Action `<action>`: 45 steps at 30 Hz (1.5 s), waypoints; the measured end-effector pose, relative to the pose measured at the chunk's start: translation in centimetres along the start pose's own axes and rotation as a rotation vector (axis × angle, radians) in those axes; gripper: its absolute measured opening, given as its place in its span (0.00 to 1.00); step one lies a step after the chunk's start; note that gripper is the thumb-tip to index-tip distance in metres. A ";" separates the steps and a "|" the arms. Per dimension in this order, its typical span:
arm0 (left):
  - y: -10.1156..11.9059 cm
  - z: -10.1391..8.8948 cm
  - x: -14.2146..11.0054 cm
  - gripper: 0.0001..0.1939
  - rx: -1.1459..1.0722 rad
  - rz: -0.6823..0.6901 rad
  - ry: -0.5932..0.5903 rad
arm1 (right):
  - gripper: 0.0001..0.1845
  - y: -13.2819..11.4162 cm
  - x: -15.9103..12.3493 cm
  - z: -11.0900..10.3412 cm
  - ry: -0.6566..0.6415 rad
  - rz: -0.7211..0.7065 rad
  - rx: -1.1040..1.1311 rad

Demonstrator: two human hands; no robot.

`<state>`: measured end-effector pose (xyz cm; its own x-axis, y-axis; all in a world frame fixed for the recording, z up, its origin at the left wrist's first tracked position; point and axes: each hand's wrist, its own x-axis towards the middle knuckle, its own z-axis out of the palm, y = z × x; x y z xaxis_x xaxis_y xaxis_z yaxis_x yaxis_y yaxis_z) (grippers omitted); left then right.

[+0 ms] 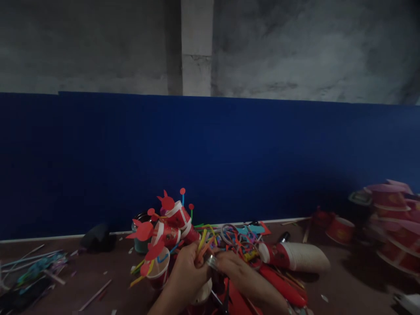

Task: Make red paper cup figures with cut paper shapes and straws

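Head view: your left hand (187, 267) pinches slim yellow and orange strips (203, 241) between both hands, right hand (236, 267) curled by a shiny silvery piece (212, 261), grip unclear; best steady the strips low.

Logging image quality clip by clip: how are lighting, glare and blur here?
Head view: dim overall, the blue panel darker toward the left; head view: a small glint between the left hand and right hand; head view: shadow on the table beside the red stack, whose edges look blurred.
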<state>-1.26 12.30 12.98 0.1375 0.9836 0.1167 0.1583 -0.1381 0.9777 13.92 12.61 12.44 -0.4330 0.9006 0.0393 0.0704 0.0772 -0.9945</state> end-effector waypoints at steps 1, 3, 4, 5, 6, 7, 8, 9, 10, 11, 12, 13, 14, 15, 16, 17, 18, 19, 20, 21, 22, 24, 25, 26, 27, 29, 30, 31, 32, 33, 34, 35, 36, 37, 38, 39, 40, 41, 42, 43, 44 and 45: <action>0.2 -0.1 0.0 0.06 0.023 -0.016 0.012 | 0.13 0.1 -0.1 -0.1 -0.006 -0.006 -0.010; 0.5 -0.3 0.0 0.07 0.050 -0.033 0.018 | 0.11 0.1 -0.3 -0.4 -0.014 -0.037 -0.027; 0.7 -0.3 0.0 0.07 0.048 -0.038 0.011 | 0.10 0.1 -0.3 -0.5 -0.013 -0.053 -0.037; 0.7 -0.3 0.1 0.07 0.033 -0.042 0.000 | 0.10 0.2 -0.3 -0.6 -0.009 -0.064 -0.046; 0.8 -0.3 0.1 0.07 0.012 -0.047 -0.010 | 0.09 0.2 -0.2 -0.6 -0.004 -0.065 -0.052; 0.7 -0.2 0.1 0.07 -0.010 -0.056 -0.017 | 0.09 0.4 -0.1 -0.5 -0.005 -0.059 -0.052; 0.6 -0.1 0.2 0.07 -0.030 -0.061 -0.021 | 0.09 0.6 0.1 -0.5 -0.009 -0.042 -0.046; 0.5 0.0 0.2 0.07 -0.047 -0.062 -0.016 | 0.09 0.8 0.4 -0.3 -0.010 -0.013 -0.028; 0.3 0.1 0.3 0.08 -0.059 -0.058 -0.007 | 0.09 1.1 0.7 -0.2 -0.003 0.022 -0.005; 0.1 0.1 0.4 0.08 -0.073 -0.056 -0.001 | 0.09 1.3 1.0 -0.1 0.010 0.058 0.018; 0.0 0.1 0.4 0.09 -0.097 -0.060 0.002 | 0.09 1.4 1.3 0.0 0.019 0.093 0.040; -0.1 0.0 0.5 0.10 -0.128 -0.077 0.002 | 0.08 1.4 1.4 0.0 0.016 0.122 0.067; -0.1 -0.2 0.5 0.11 -0.163 -0.110 0.006 | 0.08 1.2 1.4 0.0 -0.006 0.136 0.104; 0.0 -0.3 0.4 0.12 -0.202 -0.151 0.014 | 0.09 0.9 1.4 0.0 -0.048 0.130 0.145; 0.1 -0.5 0.4 0.12 -0.242 -0.191 0.024 | 0.11 0.5 1.2 -0.1 -0.095 0.111 0.185; 0.3 -0.7 0.3 0.13 -0.280 -0.224 0.040 | 0.13 0.0 1.0 -0.2 -0.130 0.078 0.211; 0.5 -0.8 0.2 0.14 -0.310 -0.241 0.055 | 0.13 -0.4 0.7 -0.3 -0.144 0.038 0.199; 0.7 -0.9 0.2 0.15 -0.334 -0.242 0.063 | 0.12 -0.8 0.5 -0.4 -0.138 -0.004 0.159; 0.9 -1.0 0.2 0.18 -0.358 -0.226 0.064 | 0.11 -1.0 0.3 -0.4 -0.121 -0.042 0.108; 1.0 -1.1 0.1 0.21 -0.374 -0.208 0.059 | 0.11 -1.2 0.2 -0.5 -0.101 -0.070 0.057; 1.0 -1.2 0.2 0.24 -0.379 -0.194 0.051 | 0.11 -1.2 0.2 -0.5 -0.088 -0.085 0.018; 0.9 -1.3 0.2 0.26 -0.377 -0.181 0.019 | 0.13 -1.0 0.2 -0.6 -0.088 -0.086 -0.007; 0.8 -1.4 0.2 0.25 -0.377 -0.179 -0.004 | 0.15 -0.8 0.3 -0.6 -0.094 -0.079 0.001; 0.7 -1.5 0.2 0.23 -0.379 -0.182 -0.028 | 0.16 -0.7 0.3 -0.7 -0.101 -0.073 0.009; 0.8 -1.6 0.2 0.22 -0.383 -0.190 -0.053 | 0.17 -0.6 0.4 -0.7 -0.100 -0.068 0.012; 1.0 -1.7 0.1 0.21 -0.393 -0.198 -0.077 | 0.19 -0.5 0.4 -0.8 -0.073 -0.067 -0.011; 1.1 -1.7 0.0 0.20 -0.396 -0.197 -0.074 | 0.20 -0.5 0.4 -0.8 -0.059 -0.072 -0.032; 1.3 -1.6 0.0 0.20 -0.401 -0.191 -0.071 | 0.21 -0.6 0.5 -0.7 -0.046 -0.081 -0.052; 1.3 -1.5 0.0 0.19 -0.412 -0.178 -0.071 | 0.21 -0.6 0.6 -0.7 -0.037 -0.093 -0.066; 1.2 -1.3 0.1 0.19 -0.427 -0.161 -0.075 | 0.22 -0.6 0.6 -0.6 -0.031 -0.108 -0.070; 1.1 -1.1 0.2 0.19 -0.448 -0.144 -0.083 | 0.23 -0.6 0.7 -0.5 -0.030 -0.126 -0.067; 0.8 -0.9 0.4 0.19 -0.473 -0.131 -0.091 | 0.24 -0.6 0.8 -0.5 -0.033 -0.141 -0.055; 0.5 -0.7 0.6 0.19 -0.490 -0.112 -0.090 | 0.24 -0.5 0.9 -0.4 -0.036 -0.144 -0.033; 0.1 -0.6 0.9 0.19 -0.523 -0.087 -0.077 | 0.24 -0.5 0.9 -0.4 -0.035 -0.130 0.001; -0.1 -0.6 1.1 0.21 -0.561 -0.106 -0.083 | 0.24 -0.4 0.9 -0.4 -0.037 -0.099 0.046; -0.3 -0.6 1.3 0.21 -0.580 -0.140 -0.085 | 0.23 -0.3 0.9 -0.5 -0.037 -0.055 0.099; -0.4 -0.7 1.4 0.22 -0.593 -0.177 -0.081 | 0.22 -0.2 0.9 -0.6 -0.040 -0.006 0.156; -0.4 -0.8 1.5 0.22 -0.594 -0.224 -0.086 | 0.21 -0.2 0.8 -0.6 -0.052 0.037 0.210; -0.3 -1.0 1.4 0.23 -0.588 -0.270 -0.093 | 0.20 -0.2 0.7 -0.7 -0.077 0.068 0.254; -0.2 -1.1 1.3 0.23 -0.579 -0.310 -0.105 | 0.20 -0.2 0.6 -0.7 -0.108 0.084 0.288; 0.0 -1.2 1.2 0.23 -0.565 -0.344 -0.119 | 0.19 -0.2 0.5 -0.7 -0.137 0.088 0.308; 0.1 -1.3 1.1 0.24 -0.545 -0.366 -0.121 | 0.19 -0.3 0.4 -0.7 -0.150 0.085 0.310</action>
<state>-2.33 13.47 13.44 0.2830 0.9314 -0.2287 -0.2967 0.3118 0.9027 14.35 13.29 12.78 -0.5659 0.8236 -0.0367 -0.1541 -0.1494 -0.9767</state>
